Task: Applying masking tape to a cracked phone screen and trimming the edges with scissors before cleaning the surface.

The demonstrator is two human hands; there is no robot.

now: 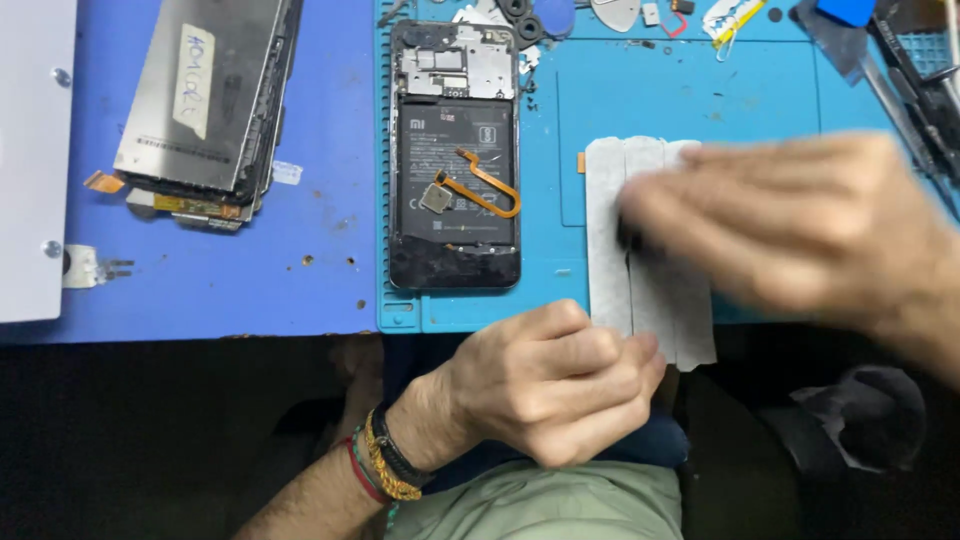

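Observation:
Several white strips [605, 230] lie side by side on the blue repair mat [700, 90], hanging over the table's front edge. My left hand [550, 385] is curled at the strips' lower left corner, its fingers pinching their edge. My right hand [790, 225] is blurred and lies flat across the strips, fingers pointing left, covering their right part. To the left lies an opened phone [455, 155], back off, with a black battery and an orange flex cable [485, 185] on top.
A stack of phone screen panels [205, 100] lies at the far left on the blue table [310, 260]. A white block [30, 160] sits at the left edge. Picks, small parts and tweezers [925, 85] line the mat's far side.

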